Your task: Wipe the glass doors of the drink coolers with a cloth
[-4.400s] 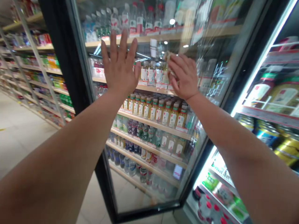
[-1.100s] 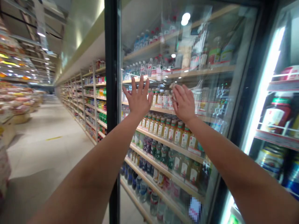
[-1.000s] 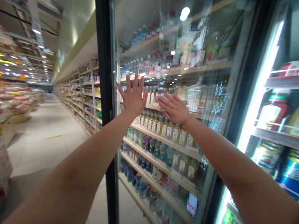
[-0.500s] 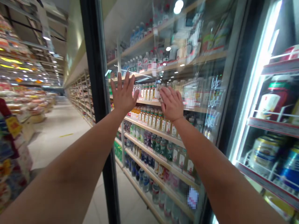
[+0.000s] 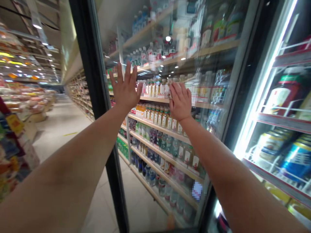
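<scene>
My left hand lies flat with spread fingers against the glass of a drinks cooler door, close to its black frame. My right hand rests flat on the same pane, its fingers together and pointing up. Behind the glass, rows of bottled juice stand on shelves just below my right hand. Nothing shows in either hand, though my right palm could hide something small.
To the right, a neighbouring cooler door holds cans and bottles on wire-fronted shelves. To the left, a tiled aisle floor runs past long shelves, with a colourful product display at the far left edge.
The view has swung left and the door frame has slid left. The pale crumpled wad seen earlier at my right fingers no longer shows. Both hands remain on the glass.
</scene>
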